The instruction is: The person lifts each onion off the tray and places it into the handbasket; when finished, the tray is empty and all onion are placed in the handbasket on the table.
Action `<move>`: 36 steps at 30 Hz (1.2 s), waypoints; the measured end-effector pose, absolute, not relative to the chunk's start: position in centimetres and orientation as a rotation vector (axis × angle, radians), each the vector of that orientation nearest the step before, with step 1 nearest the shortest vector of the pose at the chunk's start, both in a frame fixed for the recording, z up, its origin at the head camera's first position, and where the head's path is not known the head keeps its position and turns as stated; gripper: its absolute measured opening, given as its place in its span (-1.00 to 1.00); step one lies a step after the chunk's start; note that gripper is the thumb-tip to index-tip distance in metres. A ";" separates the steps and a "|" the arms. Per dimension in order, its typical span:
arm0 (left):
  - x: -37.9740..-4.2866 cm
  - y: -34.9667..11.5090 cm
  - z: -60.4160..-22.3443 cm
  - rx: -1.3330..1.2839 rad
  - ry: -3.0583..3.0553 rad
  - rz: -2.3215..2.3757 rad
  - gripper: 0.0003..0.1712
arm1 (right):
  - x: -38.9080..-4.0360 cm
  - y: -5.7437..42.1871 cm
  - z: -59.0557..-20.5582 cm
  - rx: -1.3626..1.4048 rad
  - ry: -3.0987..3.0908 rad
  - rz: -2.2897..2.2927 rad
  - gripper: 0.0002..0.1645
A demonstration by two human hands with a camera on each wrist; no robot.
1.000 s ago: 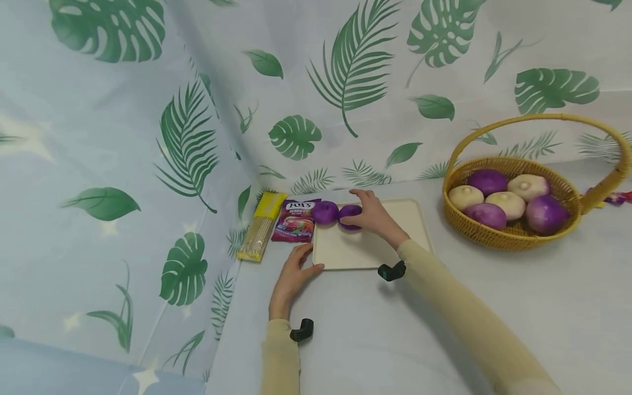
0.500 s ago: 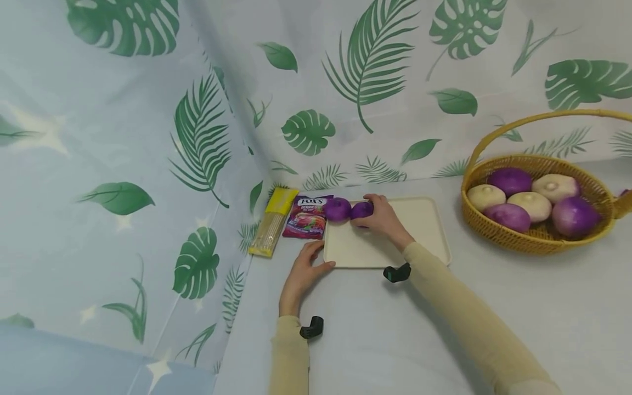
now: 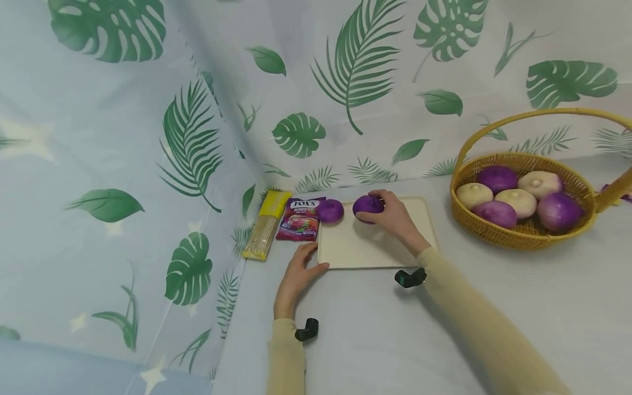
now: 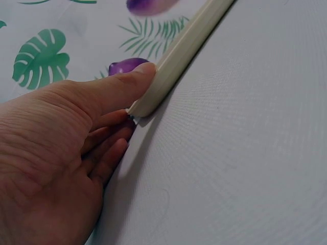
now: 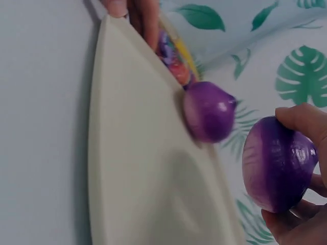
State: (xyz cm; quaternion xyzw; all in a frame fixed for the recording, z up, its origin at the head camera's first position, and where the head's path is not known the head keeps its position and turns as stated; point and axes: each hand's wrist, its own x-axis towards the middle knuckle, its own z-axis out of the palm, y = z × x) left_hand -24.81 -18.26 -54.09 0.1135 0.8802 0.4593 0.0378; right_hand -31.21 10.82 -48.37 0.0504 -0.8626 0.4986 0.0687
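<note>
My right hand (image 3: 395,216) grips a glossy purple onion (image 3: 367,209) above the back of the cream tray (image 3: 345,258). In the right wrist view, this onion (image 5: 278,163) is apart from the tray, thumb on one side and fingers on the other. A second purple onion (image 3: 329,210) sits at the tray's back left corner. My left hand (image 3: 296,278) holds the tray's front left corner. The left wrist view has its thumb on the tray rim (image 4: 173,69) and the other fingers beside the corner.
Left of the tray lie a purple Fox's candy bag (image 3: 299,220) and a yellow-ended pack of thin sticks (image 3: 266,226). A wicker basket (image 3: 513,236) with a tall handle stands at the right, holding several purple and cream onions. A leaf-patterned cloth wall (image 3: 380,148) rises behind.
My right hand has moved the gripped onion up and to the right, away from the onion in the corner. My left hand stays at the tray corner. The head view shifted slightly.
</note>
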 end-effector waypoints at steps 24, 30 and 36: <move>-23.5 -18.1 -53.4 0.299 2.694 1.450 -0.24 | -18.3 34.5 -44.0 -0.297 -2.509 1.146 -0.03; -23.4 -17.9 -53.5 0.280 2.684 1.463 -0.24 | -17.8 36.0 -45.0 -0.213 -2.523 1.091 -0.05; -23.6 -17.4 -53.5 0.317 2.681 1.476 -0.24 | -17.4 37.1 -44.6 -0.259 -2.612 1.068 -0.16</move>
